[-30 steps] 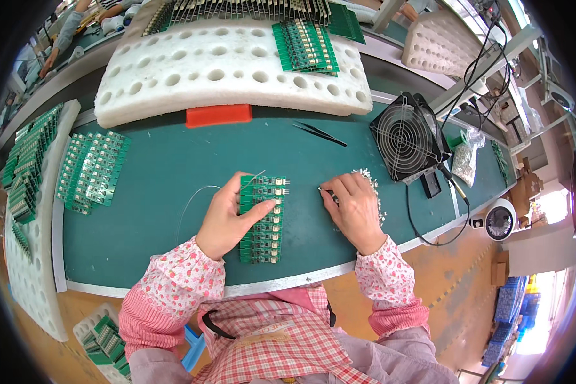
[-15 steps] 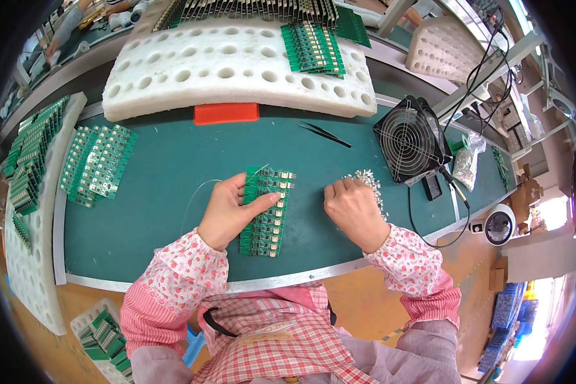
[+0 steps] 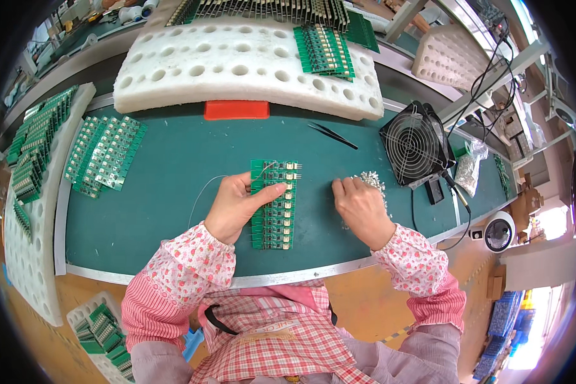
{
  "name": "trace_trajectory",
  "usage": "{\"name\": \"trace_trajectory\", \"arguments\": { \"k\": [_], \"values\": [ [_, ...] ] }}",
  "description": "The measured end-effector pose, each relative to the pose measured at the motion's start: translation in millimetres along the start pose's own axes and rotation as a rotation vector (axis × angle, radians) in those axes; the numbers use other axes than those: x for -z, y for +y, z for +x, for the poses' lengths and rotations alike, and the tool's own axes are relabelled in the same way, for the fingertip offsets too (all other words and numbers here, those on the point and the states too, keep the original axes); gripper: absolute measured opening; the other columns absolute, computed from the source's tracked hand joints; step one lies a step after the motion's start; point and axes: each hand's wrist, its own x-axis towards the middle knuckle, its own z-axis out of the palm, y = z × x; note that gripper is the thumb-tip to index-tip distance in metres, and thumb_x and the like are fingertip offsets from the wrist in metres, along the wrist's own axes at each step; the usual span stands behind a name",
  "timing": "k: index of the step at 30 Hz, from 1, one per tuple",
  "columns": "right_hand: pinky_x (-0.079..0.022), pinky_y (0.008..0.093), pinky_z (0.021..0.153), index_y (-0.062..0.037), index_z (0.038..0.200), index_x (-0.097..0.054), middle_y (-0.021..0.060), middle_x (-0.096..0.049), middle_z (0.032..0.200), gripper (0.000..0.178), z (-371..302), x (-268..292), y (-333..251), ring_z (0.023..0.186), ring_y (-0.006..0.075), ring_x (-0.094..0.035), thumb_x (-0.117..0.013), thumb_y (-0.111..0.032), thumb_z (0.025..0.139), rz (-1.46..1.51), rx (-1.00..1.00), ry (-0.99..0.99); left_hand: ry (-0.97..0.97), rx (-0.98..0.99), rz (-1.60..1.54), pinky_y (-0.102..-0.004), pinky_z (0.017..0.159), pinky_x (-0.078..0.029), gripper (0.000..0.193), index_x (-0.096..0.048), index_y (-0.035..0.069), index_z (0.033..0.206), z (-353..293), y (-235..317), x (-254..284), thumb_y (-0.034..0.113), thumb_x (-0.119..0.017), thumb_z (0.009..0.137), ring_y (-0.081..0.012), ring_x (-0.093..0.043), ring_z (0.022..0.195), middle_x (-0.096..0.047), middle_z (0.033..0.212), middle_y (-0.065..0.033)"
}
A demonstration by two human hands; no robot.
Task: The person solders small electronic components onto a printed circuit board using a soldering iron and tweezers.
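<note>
Circuit board pins [image 3: 299, 166] metallic; foam block [image 3: 173, 93] matt.

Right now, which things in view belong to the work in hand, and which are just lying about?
Seemingly in the work:
- green circuit-board panel, held by the left hand
- thin wire by that hand
- small white parts, beside the right hand

Seemingly lying about, untouched:
- black tweezers
- red block
- black fan
</note>
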Motion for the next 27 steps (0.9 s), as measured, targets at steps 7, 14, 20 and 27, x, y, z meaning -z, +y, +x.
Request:
{"name": "trace_trajectory", "arguments": {
  "k": [7,14,20,27],
  "values": [
    [-0.047,0.0334,0.056,-0.0050,0.082,-0.054,0.0069,-0.056,0.069,0.009,-7.1,-4.0,8.2,0.066,0.0230,-0.058,-0.063,-0.006,0.078,0.376,-0.242,0.081,-0.026,0.041,-0.140,-0.0260,0.073,-0.051,0.021,-0.062,0.001,0.104,1.2,-0.7,-1.9,0.011,-0.065,0.086,-0.0097,-0.062,0.081,-0.066,0.094,-0.0041],
    [-0.048,0.0372,0.062,-0.0044,0.087,-0.061,0.0080,-0.058,0.074,0.012,-9.0,-2.6,21.0,0.070,0.0265,-0.058,-0.066,-0.008,0.077,0.546,-0.381,0.152,-0.003,0.067,-0.127,-0.0267,0.076,-0.050,0.022,-0.061,0.003,0.106,2.8,0.9,-1.8,0.012,-0.065,0.086,-0.0104,-0.062,0.084,-0.065,0.095,-0.0039],
    [-0.048,0.0361,0.063,-0.0045,0.085,-0.062,0.0080,-0.059,0.073,0.010,-5.5,-8.6,17.3,0.071,0.0264,-0.059,-0.067,-0.009,0.077,0.643,-0.368,0.095,-0.009,0.081,-0.083,-0.0264,0.076,-0.050,0.021,-0.061,0.003,0.105,1.7,2.6,-3.9,0.012,-0.064,0.086,-0.0096,-0.061,0.083,-0.066,0.094,-0.0033],
    [-0.050,0.0303,0.061,-0.0024,0.088,-0.062,0.0081,-0.064,0.077,0.011,0.2,2.4,4.9,0.066,0.0207,-0.063,-0.066,-0.008,0.080,0.904,-0.505,0.035,0.003,0.062,-0.142,-0.0249,0.071,-0.051,0.021,-0.062,0.002,0.104,1.8,-2.5,-4.1,0.011,-0.065,0.086,-0.0083,-0.062,0.080,-0.066,0.093,-0.0031]
  ]
}}
